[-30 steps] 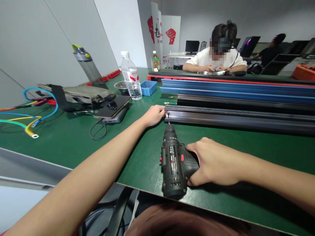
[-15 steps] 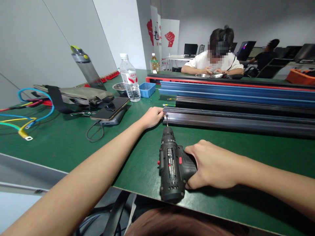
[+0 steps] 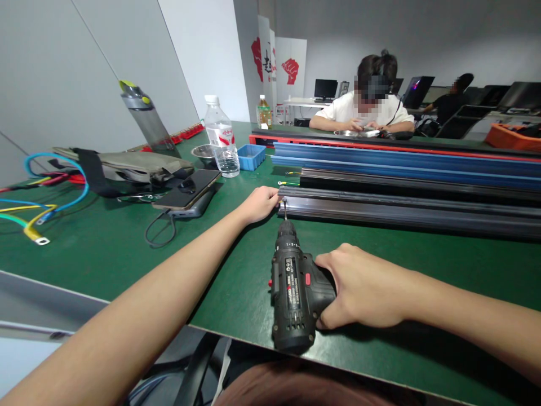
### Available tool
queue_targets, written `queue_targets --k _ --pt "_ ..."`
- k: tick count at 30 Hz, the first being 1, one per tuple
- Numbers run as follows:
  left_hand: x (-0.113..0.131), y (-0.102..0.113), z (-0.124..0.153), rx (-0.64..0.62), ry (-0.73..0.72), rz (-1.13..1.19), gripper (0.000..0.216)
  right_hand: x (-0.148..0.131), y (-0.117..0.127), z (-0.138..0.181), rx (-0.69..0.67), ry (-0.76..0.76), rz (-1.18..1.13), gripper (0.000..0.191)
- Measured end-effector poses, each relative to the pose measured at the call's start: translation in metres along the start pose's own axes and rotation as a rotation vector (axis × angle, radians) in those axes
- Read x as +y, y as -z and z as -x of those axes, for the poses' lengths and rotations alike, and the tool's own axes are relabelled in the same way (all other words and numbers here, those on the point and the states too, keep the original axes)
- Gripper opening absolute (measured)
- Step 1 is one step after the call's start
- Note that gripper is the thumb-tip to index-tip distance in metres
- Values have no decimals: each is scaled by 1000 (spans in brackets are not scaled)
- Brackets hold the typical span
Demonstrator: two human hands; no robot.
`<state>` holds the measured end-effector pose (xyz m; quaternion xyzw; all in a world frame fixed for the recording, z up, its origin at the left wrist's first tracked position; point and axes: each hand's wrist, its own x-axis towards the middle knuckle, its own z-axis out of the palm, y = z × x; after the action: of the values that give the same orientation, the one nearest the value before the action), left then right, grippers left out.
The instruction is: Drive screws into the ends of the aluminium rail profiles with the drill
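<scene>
My right hand [image 3: 359,285] is wrapped round the handle of a black cordless drill [image 3: 292,293] lying low over the green table. The drill's thin bit points away from me and meets the inner face of a dark metal profile [image 3: 359,217] near its left end. A small screw head seems to sit at the bit's tip, too small to be sure. My left hand [image 3: 260,204] is closed at that same left end, fingertips pinching its edge. Part of those fingers is hidden, and a tiny yellowish bit shows beside them.
Behind lie another black profile [image 3: 380,183] with ring-ended wires, blue profiles [image 3: 380,160] and a red-edged bar. Left are a water bottle [image 3: 222,138], blue tray [image 3: 252,158], phone [image 3: 188,189], grey bag [image 3: 131,163] and coloured cables [image 3: 87,186]. A person [image 3: 359,115] sits opposite.
The view has shifted slightly. Both hands keep their grips, and the drill bit stays against the same spot on the profile.
</scene>
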<state>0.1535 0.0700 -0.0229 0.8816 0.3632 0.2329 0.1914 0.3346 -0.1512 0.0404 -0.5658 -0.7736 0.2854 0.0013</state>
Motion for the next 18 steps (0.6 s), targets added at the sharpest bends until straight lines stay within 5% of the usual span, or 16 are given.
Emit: queue_targets --k 18 --pt "2 1 0 -3 10 3 31 2 0 0 20 44 -21 31"
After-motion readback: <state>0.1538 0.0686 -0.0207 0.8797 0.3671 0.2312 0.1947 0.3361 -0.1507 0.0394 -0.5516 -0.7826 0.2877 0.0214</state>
